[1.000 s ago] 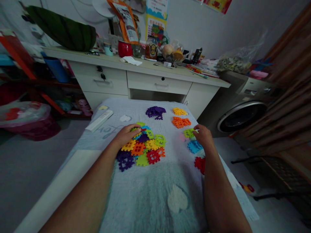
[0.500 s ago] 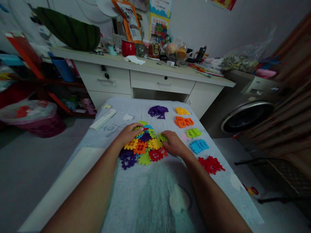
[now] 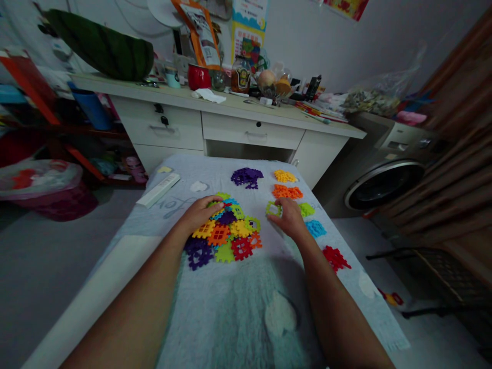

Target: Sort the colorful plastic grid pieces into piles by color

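Note:
My left hand [image 3: 200, 212] rests at the left side of a mixed pile of plastic interlocking building pieces [image 3: 219, 234]. Its fingers and thumb close over pieces at the pile's edge; which piece is between them is hidden. To the right of the pile, my right hand [image 3: 288, 218] grips a green square-framed building piece [image 3: 273, 208] between thumb and fingers. Just beyond this hand lie green pieces [image 3: 306, 209], partly covered by it, with orange pieces [image 3: 287, 191] above and blue pieces [image 3: 315, 228] below.
Yellow pieces [image 3: 284, 176], purple pieces [image 3: 247, 177] and red pieces [image 3: 336, 258] form separate groups on the cloth-covered table [image 3: 238, 307]. A long white box [image 3: 158, 190] lies at the left. Behind stands a cluttered white desk [image 3: 253, 123]; a washing machine [image 3: 384, 164] is at right.
My right hand has moved right, away from the mixed pile, carrying the green piece toward the green group. The left hand stays at the pile. The view has shifted slightly.

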Demonstrator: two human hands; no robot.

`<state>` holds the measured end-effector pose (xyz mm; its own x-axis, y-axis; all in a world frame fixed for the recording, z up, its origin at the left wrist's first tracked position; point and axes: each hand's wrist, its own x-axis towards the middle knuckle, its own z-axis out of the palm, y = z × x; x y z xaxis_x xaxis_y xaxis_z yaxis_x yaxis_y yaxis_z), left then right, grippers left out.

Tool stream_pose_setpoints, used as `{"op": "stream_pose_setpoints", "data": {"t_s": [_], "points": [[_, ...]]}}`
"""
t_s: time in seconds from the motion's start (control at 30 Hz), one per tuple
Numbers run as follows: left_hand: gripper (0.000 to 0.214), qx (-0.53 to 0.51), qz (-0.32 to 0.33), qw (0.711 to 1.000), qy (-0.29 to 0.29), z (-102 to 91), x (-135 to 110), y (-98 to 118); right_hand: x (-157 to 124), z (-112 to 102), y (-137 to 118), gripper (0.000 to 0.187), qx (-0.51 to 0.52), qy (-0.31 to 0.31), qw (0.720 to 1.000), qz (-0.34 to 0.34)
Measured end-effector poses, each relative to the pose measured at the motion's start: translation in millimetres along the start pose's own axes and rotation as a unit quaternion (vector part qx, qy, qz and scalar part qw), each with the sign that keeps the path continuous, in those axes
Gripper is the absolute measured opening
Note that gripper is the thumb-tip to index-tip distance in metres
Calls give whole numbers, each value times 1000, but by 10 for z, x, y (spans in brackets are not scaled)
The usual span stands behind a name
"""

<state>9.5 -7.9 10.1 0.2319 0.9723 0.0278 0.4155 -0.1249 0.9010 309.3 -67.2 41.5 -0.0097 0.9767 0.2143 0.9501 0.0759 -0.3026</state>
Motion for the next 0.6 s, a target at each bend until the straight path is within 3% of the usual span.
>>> {"op": "stream_pose_setpoints", "data": {"t_s": [0.2,0.6], "points": [[49,-2,5,1000,-1,5,1,1,15,-183,323,40,-132,8,981,143],[47,-3,11,1000,6,7,4,-12,10,-177,358,40,-182,-40,963,195]]}}
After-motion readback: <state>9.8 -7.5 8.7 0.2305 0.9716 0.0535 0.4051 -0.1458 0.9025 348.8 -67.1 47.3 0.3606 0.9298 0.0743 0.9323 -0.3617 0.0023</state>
